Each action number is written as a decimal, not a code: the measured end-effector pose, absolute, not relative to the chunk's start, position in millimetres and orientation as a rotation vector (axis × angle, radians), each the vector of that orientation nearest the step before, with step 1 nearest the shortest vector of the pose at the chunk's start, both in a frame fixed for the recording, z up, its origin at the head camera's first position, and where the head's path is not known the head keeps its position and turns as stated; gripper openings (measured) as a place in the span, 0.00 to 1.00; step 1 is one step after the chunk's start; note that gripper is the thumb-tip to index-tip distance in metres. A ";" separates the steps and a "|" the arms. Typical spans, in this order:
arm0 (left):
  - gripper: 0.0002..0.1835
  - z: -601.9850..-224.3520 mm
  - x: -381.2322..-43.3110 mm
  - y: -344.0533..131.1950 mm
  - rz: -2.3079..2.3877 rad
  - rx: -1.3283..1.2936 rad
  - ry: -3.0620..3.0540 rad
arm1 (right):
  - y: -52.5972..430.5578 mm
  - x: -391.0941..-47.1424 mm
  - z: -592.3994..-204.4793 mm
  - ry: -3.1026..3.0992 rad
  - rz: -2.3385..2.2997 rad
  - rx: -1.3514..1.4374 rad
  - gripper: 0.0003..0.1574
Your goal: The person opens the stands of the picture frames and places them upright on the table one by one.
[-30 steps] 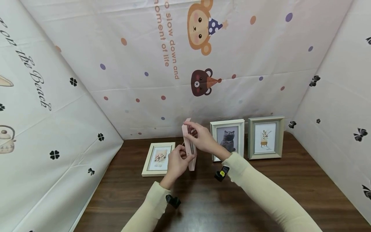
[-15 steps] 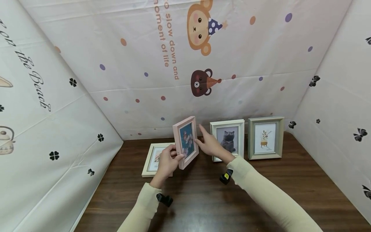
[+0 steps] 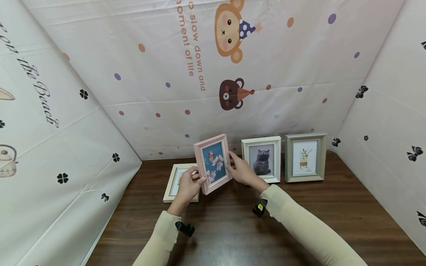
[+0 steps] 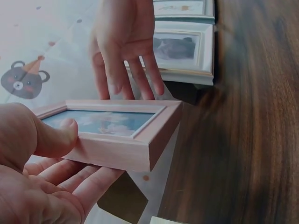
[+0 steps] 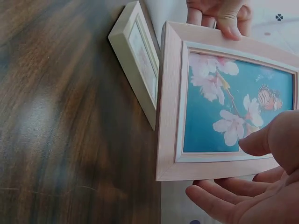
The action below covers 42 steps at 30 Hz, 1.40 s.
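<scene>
A pink picture frame [image 3: 214, 162] with blossoms and a butterfly on blue is held tilted above the table, its picture facing the person. My left hand [image 3: 189, 186] grips its left edge, thumb on the front and fingers behind, as the left wrist view confirms. At the opposite edge is my right hand [image 3: 243, 172]; in the right wrist view its thumb lies over the front and its fingers go behind. Below the pink frame in the left wrist view, a dark flap [image 4: 124, 200] shows. A cream picture frame [image 5: 133, 65] stands partly hidden behind the left hand.
To the right stand a white frame [image 3: 277, 159] with a grey cat picture and a grey-green frame [image 3: 321, 159] with a plant picture. They share the brown wooden table [image 3: 239, 236]. A printed cloth wall [image 3: 159, 96] rises behind, with more cloth at both sides.
The pink frame has turned from edge-on to face the person and shifted slightly left. My right hand let go of its upper edge, then took its right edge. The left hand moved left with it.
</scene>
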<state>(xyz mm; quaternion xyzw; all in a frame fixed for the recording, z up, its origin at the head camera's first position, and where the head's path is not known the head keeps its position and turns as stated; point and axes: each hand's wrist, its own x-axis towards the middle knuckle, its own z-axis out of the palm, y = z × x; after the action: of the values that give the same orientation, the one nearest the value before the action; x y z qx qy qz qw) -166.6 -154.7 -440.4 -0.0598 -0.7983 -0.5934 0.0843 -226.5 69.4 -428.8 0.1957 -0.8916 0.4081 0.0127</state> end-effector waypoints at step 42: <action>0.20 -471.1 -218.0 -144.4 -1.519 0.044 -2.473 | 80.6 -198.7 -440.2 -2.711 1.369 0.465 0.44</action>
<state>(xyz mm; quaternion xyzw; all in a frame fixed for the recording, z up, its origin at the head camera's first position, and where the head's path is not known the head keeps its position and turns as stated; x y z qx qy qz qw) -218.0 -144.4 -471.1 0.0150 -0.8459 -0.5196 0.1192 -198.7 80.6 -440.2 0.1512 -0.8818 0.4454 0.0343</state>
